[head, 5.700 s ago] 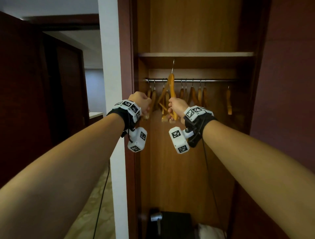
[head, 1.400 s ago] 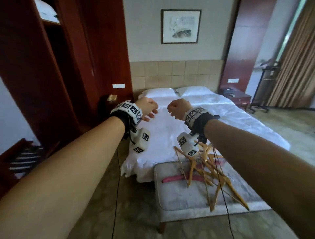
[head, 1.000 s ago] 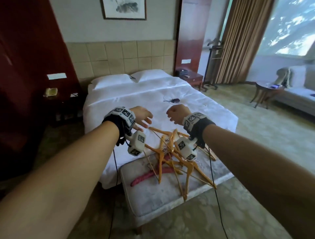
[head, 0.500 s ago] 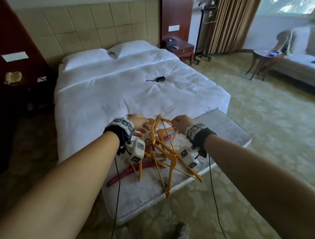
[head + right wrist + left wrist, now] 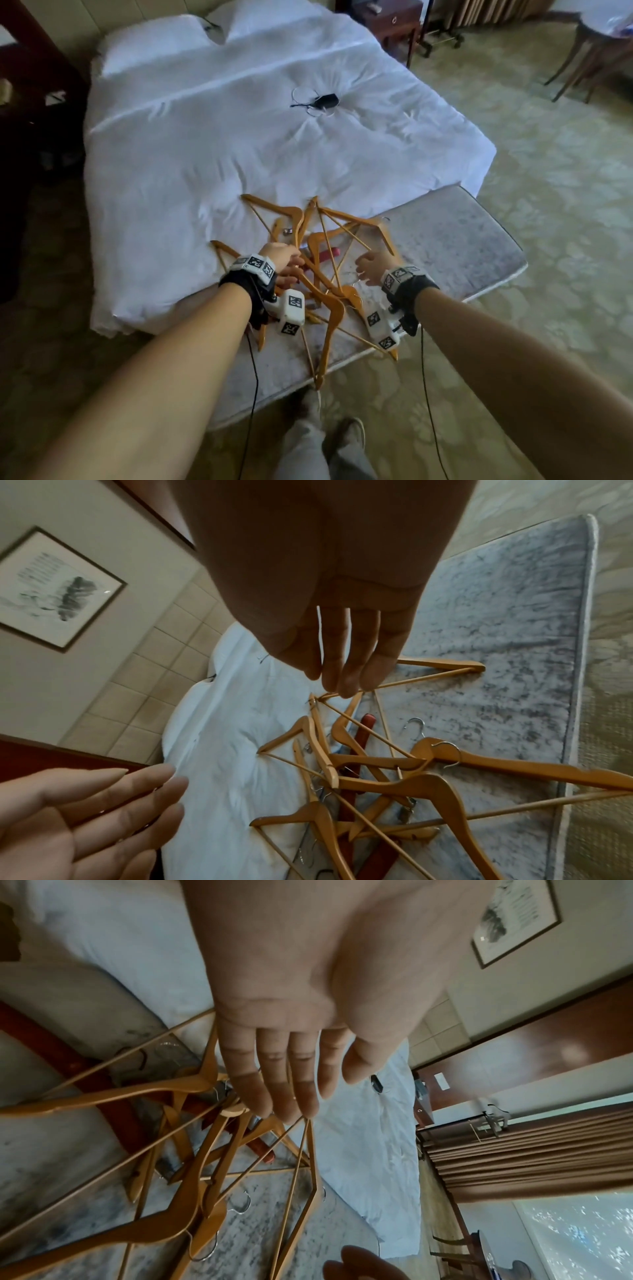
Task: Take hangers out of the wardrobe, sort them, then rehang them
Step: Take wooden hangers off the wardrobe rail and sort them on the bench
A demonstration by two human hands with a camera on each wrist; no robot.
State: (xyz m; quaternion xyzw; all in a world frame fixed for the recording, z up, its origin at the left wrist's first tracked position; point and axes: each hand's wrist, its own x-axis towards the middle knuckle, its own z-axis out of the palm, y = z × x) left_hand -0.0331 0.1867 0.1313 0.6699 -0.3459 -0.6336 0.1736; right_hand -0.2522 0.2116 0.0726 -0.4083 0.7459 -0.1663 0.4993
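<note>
Where the bench (image 5: 455, 240) edge meets the bed (image 5: 205, 144), tangled hangers (image 5: 329, 274) under left hand (image 5: 279, 255) and right hand (image 5: 371, 267), fingers straight, empty.

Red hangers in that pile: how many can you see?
1. The red hanger lies on the bench under the wooden hangers, mostly covered. More could be hidden beneath.

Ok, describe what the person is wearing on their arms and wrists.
Both forearms are bare, with no sleeves. The left hand and right hand each have a black wrist strap topped by white blocks with black square markers. A white marked camera box hangs under each wrist, trailing a thin black cable.
</note>
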